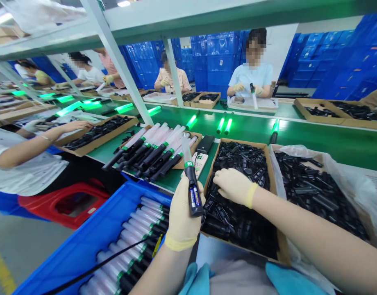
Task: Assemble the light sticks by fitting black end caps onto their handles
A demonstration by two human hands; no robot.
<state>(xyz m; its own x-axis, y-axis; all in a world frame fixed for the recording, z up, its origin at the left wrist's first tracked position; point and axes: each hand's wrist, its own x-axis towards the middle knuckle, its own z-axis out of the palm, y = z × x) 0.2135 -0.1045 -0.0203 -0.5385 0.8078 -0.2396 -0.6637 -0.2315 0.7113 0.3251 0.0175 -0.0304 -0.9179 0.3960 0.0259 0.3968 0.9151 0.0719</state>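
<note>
Wearing a pale glove, my left hand (182, 215) is wrapped round the black handle of a light stick (191, 174). The stick's clear tube points up and away, and its open battery compartment shows blue batteries. My right hand (233, 186), gloved too, reaches into a cardboard box of small black plastic parts (244, 223); its fingers are bent down onto the parts, and what they may hold is hidden. Several more light sticks (156, 153) lie piled on the table left of the box. A phone (200, 164) lies between that pile and the box.
A blue crate (74, 246) of light sticks stands at the lower left, crossed by a black cord. At right is a plastic-lined box (317, 192) of black parts. Lit green sticks (228, 126) lie on the green belt (253, 127). Co-workers sit opposite and at left.
</note>
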